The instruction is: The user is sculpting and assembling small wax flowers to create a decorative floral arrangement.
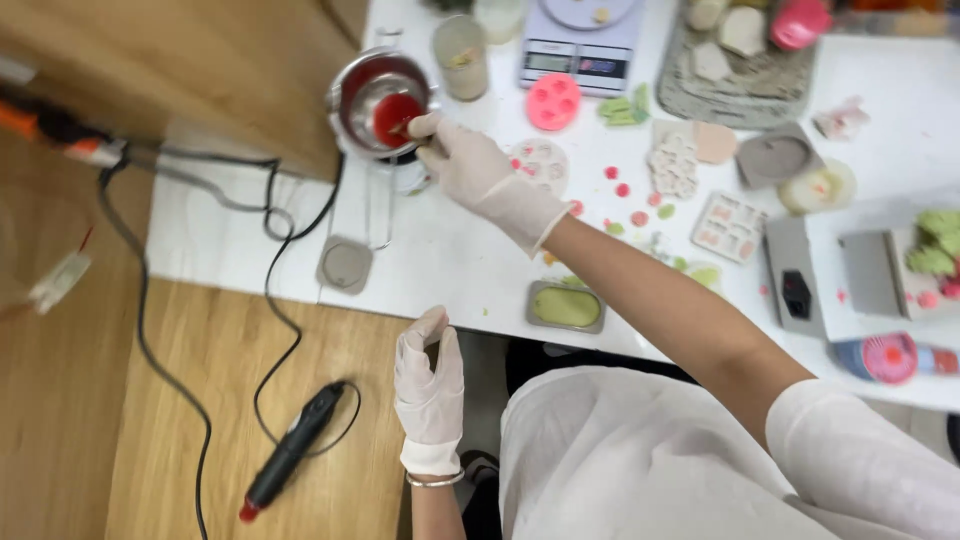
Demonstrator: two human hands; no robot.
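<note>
Nearest, the left hand (429,385) in a white glove hangs flat at the near edge of the white counter (450,260), fingers straight and together, its grip holding nothing; a thin bracelet (435,481) circles the wrist. To its left, on the wooden floor, lies a black pen-shaped tool (293,450) with a red tip, its black cable (200,300) running up toward the far left. On the counter just right of that hand sits a small grey tray (566,306) filled with pale green. Farther out, the bare right forearm stretches left and far across the counter, and the gloved right hand (470,165) ends at the metal pot (383,100), its grip pinching a thin stick (403,128) that dips into the red liquid in the pot. The pot stands at the far left corner of the counter, just left of a cloudy cup (461,55). Right of the hand lie a pink round mould (553,101), small red and green pieces, and pale moulds (731,226). Farthest off stands a white scale (579,45), with a grey mat (740,85) to its right.
</note>
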